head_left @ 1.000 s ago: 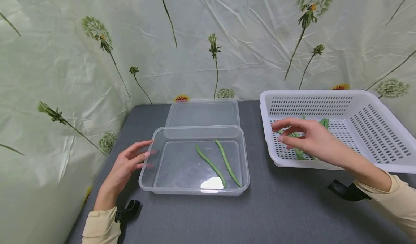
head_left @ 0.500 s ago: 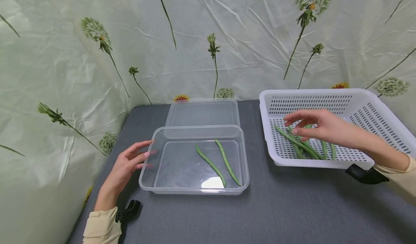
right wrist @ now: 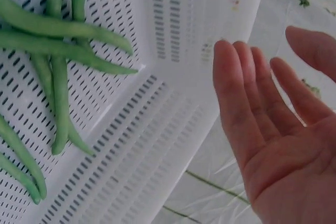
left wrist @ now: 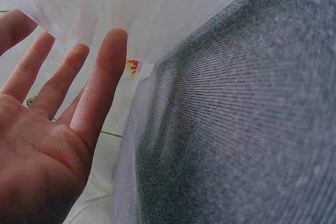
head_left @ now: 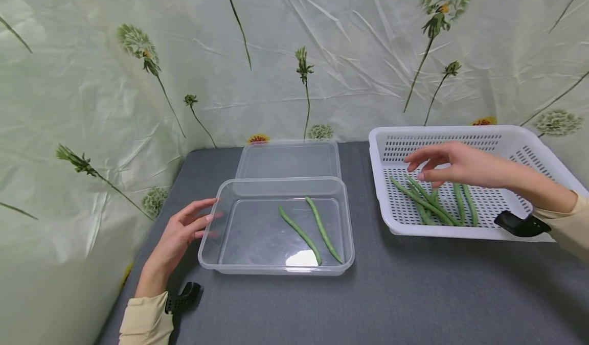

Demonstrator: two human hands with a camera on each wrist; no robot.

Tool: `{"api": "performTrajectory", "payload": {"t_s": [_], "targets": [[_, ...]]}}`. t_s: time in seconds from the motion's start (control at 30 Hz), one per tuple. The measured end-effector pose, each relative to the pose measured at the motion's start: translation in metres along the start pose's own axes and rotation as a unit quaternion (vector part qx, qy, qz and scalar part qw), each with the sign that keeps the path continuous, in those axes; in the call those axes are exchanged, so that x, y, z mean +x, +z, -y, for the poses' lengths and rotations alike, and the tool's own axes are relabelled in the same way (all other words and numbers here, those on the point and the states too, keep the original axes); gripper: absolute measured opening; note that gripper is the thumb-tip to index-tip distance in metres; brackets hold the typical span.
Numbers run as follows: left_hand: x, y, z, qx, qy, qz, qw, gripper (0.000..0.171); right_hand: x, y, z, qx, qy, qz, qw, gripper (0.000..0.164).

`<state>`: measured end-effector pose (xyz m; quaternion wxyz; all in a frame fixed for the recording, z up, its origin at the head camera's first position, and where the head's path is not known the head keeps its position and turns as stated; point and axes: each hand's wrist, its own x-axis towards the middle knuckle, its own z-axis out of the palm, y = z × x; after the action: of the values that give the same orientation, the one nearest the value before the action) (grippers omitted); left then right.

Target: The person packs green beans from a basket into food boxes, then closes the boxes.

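My left hand [head_left: 172, 240] rests its fingers against the left wall of a clear plastic container [head_left: 248, 269]. Two green beans lie slanted in that container, one green bean [head_left: 299, 234] left of the other green bean [head_left: 323, 231]. Over a white perforated basket [head_left: 497, 231] hovers my right hand [head_left: 460, 165], fingers loosely bent and holding nothing. Below it several green beans [head_left: 425, 202] lie crossed on the basket floor. The right wrist view shows the palm [right wrist: 294, 166] bare, apart from the beans [right wrist: 60, 87]. In the left wrist view the fingers [left wrist: 102, 80] are extended beside the container wall [left wrist: 157, 3].
A clear lid [head_left: 290, 160] lies flat behind the container. Grey cloth [head_left: 368, 294] covers the table. A flower-printed sheet [head_left: 257, 89] hangs along the back and left sides. The basket's far side stands close to that sheet.
My right hand has lifted away from low over the beans, moving back and slightly right, so more beans show. My left hand and the container stay where they were.
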<state>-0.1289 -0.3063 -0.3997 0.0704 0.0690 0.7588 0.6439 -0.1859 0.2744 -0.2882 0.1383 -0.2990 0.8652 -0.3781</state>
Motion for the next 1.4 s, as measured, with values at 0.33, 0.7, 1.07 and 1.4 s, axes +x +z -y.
{"api": "performTrajectory", "payload": {"t_s": [0.33,0.7,1.07,1.4], "targets": [[-0.001,0.000,0.001,0.006,0.000,-0.003,1.0000,0.042,0.013,-0.013,-0.029,0.023,0.027,0.045,0.998,0.043],[-0.001,0.000,0.000,0.007,-0.007,-0.002,0.9999,0.043,0.019,-0.017,-0.061,0.062,0.091,0.068,0.992,0.048],[-0.001,0.000,-0.002,0.007,-0.010,-0.001,0.9999,0.043,0.019,-0.008,-0.090,0.088,0.098,0.087,0.987,0.049],[-0.002,0.000,-0.001,-0.007,-0.005,0.000,1.0000,0.043,0.019,-0.008,-0.097,0.119,0.152,0.127,0.973,0.054]]}}
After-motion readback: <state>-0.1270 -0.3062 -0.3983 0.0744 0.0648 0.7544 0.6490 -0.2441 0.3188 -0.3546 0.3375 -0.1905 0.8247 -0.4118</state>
